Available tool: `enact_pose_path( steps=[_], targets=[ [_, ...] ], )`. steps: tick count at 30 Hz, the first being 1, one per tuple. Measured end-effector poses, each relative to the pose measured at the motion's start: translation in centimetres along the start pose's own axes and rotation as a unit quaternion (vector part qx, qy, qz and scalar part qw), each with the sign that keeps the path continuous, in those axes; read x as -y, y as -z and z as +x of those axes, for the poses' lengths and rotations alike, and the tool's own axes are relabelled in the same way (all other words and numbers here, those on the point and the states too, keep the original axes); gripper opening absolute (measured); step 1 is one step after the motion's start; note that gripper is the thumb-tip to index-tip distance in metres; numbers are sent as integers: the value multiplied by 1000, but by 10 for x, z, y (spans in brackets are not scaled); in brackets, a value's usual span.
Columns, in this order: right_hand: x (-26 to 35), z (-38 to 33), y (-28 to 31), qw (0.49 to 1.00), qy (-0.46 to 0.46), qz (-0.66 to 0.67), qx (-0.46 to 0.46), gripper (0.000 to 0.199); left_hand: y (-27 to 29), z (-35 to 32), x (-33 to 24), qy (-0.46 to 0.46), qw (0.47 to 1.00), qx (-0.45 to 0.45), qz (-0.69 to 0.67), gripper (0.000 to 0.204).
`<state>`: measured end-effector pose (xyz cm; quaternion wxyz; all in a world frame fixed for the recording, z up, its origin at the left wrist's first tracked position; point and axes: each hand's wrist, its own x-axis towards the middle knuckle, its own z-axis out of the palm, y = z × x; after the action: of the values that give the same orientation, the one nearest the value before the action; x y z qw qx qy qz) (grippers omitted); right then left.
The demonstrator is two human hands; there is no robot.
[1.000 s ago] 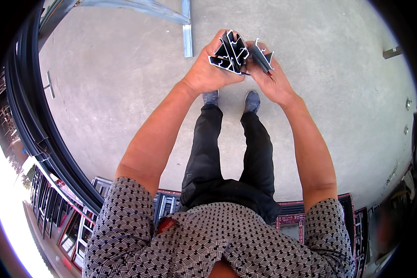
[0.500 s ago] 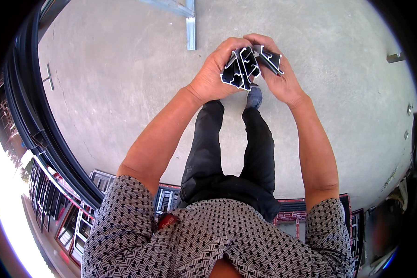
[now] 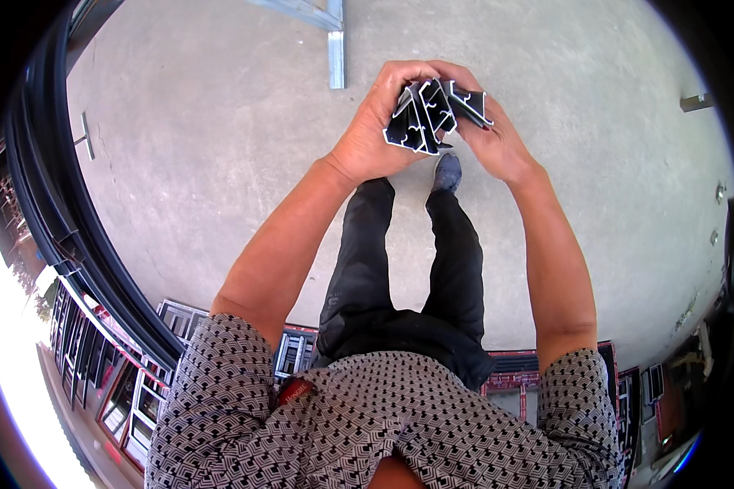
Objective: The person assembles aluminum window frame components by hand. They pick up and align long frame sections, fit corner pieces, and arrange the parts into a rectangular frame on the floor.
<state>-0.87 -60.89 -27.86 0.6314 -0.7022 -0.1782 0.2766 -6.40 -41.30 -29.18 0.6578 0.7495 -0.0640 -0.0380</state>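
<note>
My left hand (image 3: 373,130) is wrapped round a bundle of black metal profiles (image 3: 412,126), their pale cut ends turned up toward me. Between the fingers and palm of my right hand (image 3: 501,143) sits one more black profile (image 3: 469,106), slightly tilted. It lies close against the right side of the bundle; whether the two touch is hard to tell. The fingers of both hands meet behind the profiles and are partly hidden. Beneath the hands show my dark trousers (image 3: 367,253) and a grey-blue shoe (image 3: 447,173).
Long black profiles (image 3: 45,179) run along the left side. A pale blue metal stand (image 3: 336,57) rises at the top. Framed window-like panels (image 3: 518,379) lie behind my legs, and a metal bar (image 3: 696,103) juts in at the right. The floor (image 3: 612,204) is grey concrete.
The single profile in my right hand has turned and come nearer to the bundle. My left hand has shifted slightly up and left with the bundle.
</note>
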Motion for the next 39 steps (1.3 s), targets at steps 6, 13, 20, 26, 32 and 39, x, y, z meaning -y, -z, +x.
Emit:
enact_pose_path(
  steps=[6, 13, 20, 26, 32, 39],
  targets=[
    [-12, -3, -1, 999, -13, -36, 13, 64, 5, -3, -12, 37, 998, 60, -3, 100],
    [-7, -3, -5, 997, 7, -58, -53, 75, 5, -2, -7, 32, 998, 49, -23, 87],
    [-2, -18, -9, 995, 59, -45, -61, 77, 11, 6, -4, -51, 996, 39, 55, 95],
    [13, -28, -13, 986, 108, -70, -104, 80, 12, 6, -6, 49, 997, 57, 21, 91],
    [13, -28, -28, 956, 183, -43, -225, 68, 13, 10, -6, 46, 998, 47, 13, 93],
    [24, -24, -24, 881, 300, -229, -284, 43, 15, 12, -8, 31, 997, 55, 52, 93]
  ],
)
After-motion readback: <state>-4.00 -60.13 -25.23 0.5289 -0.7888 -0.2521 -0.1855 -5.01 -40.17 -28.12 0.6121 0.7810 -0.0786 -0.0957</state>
